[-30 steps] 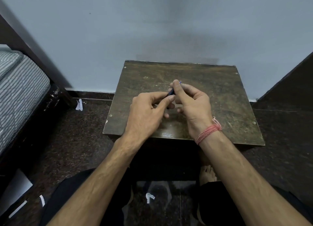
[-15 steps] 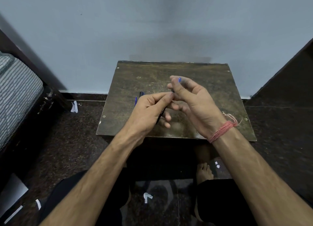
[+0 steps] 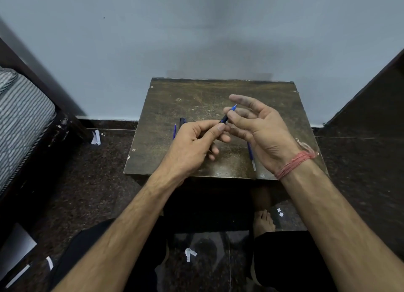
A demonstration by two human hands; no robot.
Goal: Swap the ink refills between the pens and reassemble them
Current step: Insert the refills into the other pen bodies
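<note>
My left hand (image 3: 194, 145) grips a dark pen (image 3: 226, 116) with a blue tip pointing up and away, over the small wooden table (image 3: 196, 95). My right hand (image 3: 260, 130) is beside the tip, fingers spread, thumb and a fingertip touching the pen near the tip. A blue refill (image 3: 251, 156) with a clear end lies on the table under my right hand. Behind my left hand lie another thin blue refill (image 3: 174, 131) and a black pen barrel (image 3: 182, 122), partly hidden.
The table stands against a pale wall. A bed with a striped mattress (image 3: 19, 119) is at the left, dark furniture (image 3: 376, 108) at the right. Paper scraps (image 3: 95, 137) lie on the dark floor. My knees and a bare foot (image 3: 263, 223) are under the table's front edge.
My right hand has opened and turned palm-up, loosening its closed grip on the pen tip. The view shifted, so the refill and barrel on the table now show.
</note>
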